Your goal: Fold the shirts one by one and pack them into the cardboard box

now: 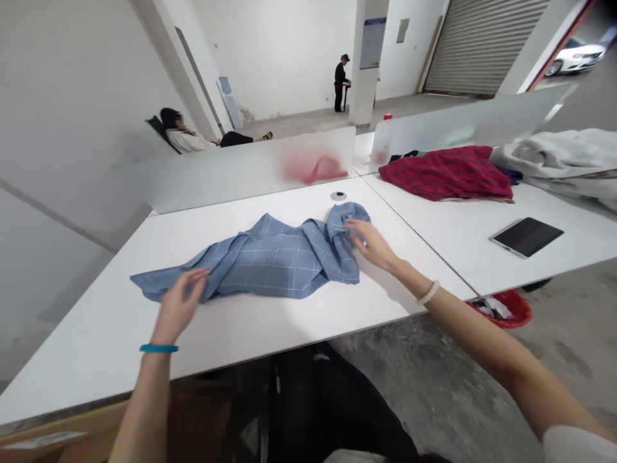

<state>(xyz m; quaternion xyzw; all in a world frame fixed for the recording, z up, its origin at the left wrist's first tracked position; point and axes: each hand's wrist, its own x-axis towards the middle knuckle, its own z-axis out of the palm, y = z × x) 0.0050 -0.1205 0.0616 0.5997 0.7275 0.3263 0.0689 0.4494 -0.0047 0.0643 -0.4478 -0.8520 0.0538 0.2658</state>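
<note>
The scene is viewed from the person's head, with the single wide-angle camera faced forward and downward across a white desk (270, 334). The left hand (178, 305) and the right hand (371, 244) are seen from close behind and above, while a roller shutter (482, 45) is taken in far off at the top of the view.

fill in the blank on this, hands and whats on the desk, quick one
The left hand wears a ____ wristband.
The right hand touches the bunched end of the blue checked garment, and its wrist bears a ____ beaded bracelet.
Behind and to the left of the black tablet lies a mostly ____ heap of cloth.

Missing words: blue, white, red
</note>
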